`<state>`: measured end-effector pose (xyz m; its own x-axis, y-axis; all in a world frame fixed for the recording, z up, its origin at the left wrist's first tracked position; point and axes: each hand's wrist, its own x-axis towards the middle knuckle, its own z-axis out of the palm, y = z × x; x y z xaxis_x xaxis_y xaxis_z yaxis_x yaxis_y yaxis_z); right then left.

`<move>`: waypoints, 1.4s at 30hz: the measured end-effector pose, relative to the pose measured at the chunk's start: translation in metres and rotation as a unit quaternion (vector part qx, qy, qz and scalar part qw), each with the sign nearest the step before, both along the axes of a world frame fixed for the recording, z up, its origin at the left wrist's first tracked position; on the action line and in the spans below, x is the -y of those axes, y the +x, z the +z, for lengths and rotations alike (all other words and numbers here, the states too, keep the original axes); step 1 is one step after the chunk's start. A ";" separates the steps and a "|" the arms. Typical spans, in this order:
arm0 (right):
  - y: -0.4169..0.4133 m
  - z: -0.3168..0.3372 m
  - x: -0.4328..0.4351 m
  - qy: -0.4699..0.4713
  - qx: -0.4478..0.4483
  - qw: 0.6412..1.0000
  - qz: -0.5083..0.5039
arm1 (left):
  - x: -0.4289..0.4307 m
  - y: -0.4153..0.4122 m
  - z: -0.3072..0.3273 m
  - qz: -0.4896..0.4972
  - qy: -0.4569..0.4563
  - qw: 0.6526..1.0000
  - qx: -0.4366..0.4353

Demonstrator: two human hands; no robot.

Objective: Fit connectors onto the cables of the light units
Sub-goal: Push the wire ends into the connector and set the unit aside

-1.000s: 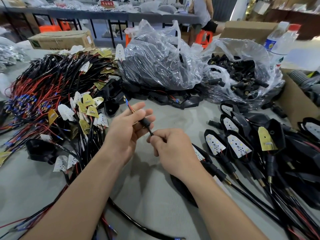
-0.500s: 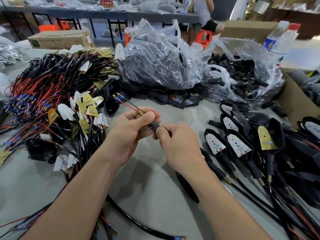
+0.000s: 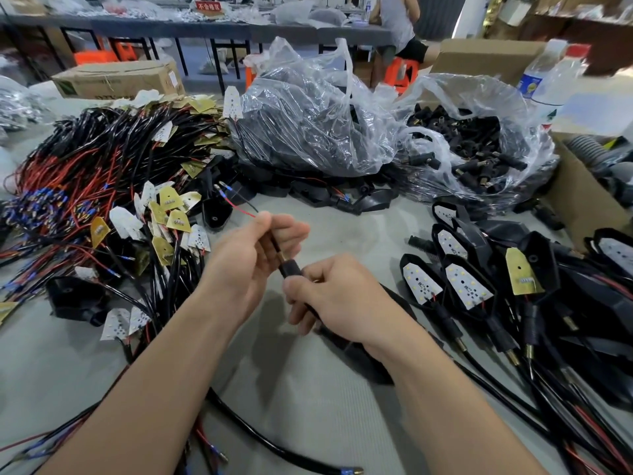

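Above the middle of the table my left hand (image 3: 253, 258) grips a thin black cable (image 3: 274, 246), whose red and black wire ends (image 3: 236, 200) stick out past my thumb. A black connector (image 3: 290, 268) with a brass collar sits on that cable between my hands. My right hand (image 3: 329, 296) pinches the connector's lower end and the cable below it. The light unit at the cable's far end lies mostly hidden under my right wrist. More black connectors (image 3: 479, 156) fill an open clear bag at the back right.
A heap of cabled LED boards (image 3: 113, 186) covers the left. Black light units (image 3: 486, 289) with connectors fitted lie at the right. A tied plastic bag (image 3: 315, 118) stands behind my hands. Cardboard boxes (image 3: 579, 200), a water bottle (image 3: 548, 80) and a person at the back.
Both hands have drawn apart along the cable. The connector has slid further down it, and more cable and wire ends now stand clear of my left hand.
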<state>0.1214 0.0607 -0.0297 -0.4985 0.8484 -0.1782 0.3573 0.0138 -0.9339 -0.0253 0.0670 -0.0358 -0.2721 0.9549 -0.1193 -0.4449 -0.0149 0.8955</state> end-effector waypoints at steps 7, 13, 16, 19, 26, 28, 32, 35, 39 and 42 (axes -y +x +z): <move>0.011 0.009 -0.003 0.064 0.116 0.989 0.062 | -0.006 -0.018 -0.001 0.140 0.051 0.987 0.063; 0.020 0.010 -0.009 0.106 0.114 0.987 0.028 | -0.004 -0.013 0.002 0.078 0.056 0.995 0.008; 0.011 0.006 -0.013 0.048 -0.059 0.987 -0.144 | 0.002 -0.002 0.004 -0.033 0.026 0.998 -0.046; 0.008 0.007 -0.021 -0.076 -0.299 0.900 -0.308 | 0.009 0.015 0.000 -0.129 0.022 0.981 -0.142; 0.015 0.010 -0.026 -0.113 -0.395 0.839 -0.356 | 0.014 0.037 -0.009 -0.254 -0.001 0.951 -0.174; 0.019 0.012 -0.027 -0.101 -0.384 0.856 -0.332 | 0.014 0.031 -0.007 -0.259 -0.016 0.953 -0.154; 0.039 0.019 -0.033 -0.079 -0.327 0.914 -0.225 | 0.013 0.022 -0.003 -0.224 -0.024 0.973 -0.058; 0.049 0.021 -0.034 -0.079 -0.285 0.937 -0.187 | 0.011 0.016 0.002 -0.191 -0.040 0.981 0.004; 0.044 0.018 -0.031 -0.057 -0.244 0.951 -0.179 | 0.012 0.012 0.002 -0.147 -0.062 0.987 0.007; 0.036 0.015 -0.031 -0.051 -0.260 0.939 -0.219 | 0.011 0.009 0.003 -0.151 -0.045 0.987 0.032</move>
<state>0.1579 0.0914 -0.0149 -0.1476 0.9842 -0.0979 -0.1975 -0.1264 -0.9721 -0.0163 0.0555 -0.0325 0.0336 0.9761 -0.2147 -0.4729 0.2048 0.8570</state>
